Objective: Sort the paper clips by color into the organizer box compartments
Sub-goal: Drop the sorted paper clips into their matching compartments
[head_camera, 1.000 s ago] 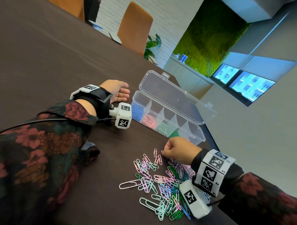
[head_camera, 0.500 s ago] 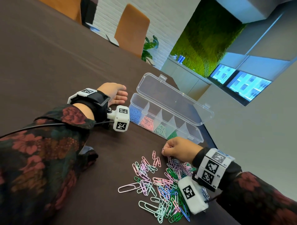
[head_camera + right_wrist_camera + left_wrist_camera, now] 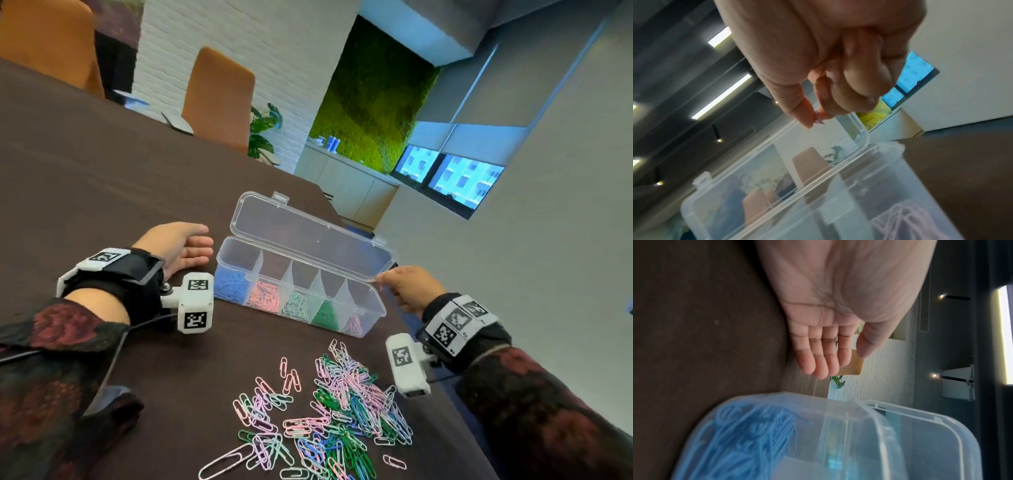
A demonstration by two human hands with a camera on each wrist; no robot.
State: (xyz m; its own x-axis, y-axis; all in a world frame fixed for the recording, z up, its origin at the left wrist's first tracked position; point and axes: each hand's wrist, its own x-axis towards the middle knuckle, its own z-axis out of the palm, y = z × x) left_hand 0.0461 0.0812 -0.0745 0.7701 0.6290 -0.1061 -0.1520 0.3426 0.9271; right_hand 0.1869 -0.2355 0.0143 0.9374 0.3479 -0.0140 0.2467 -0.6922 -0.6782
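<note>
On the dark table (image 3: 144, 178), my right hand (image 3: 409, 287) pinches a pink clip (image 3: 819, 119) above the organizer box (image 3: 298, 301) end; next, drop it there. My left hand (image 3: 178, 245) lies relaxed beside the box.

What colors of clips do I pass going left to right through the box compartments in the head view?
Blue clips → salmon pink clips → pale mint clips → dark green clips → lilac pink clips, all inside the clear box.
</note>
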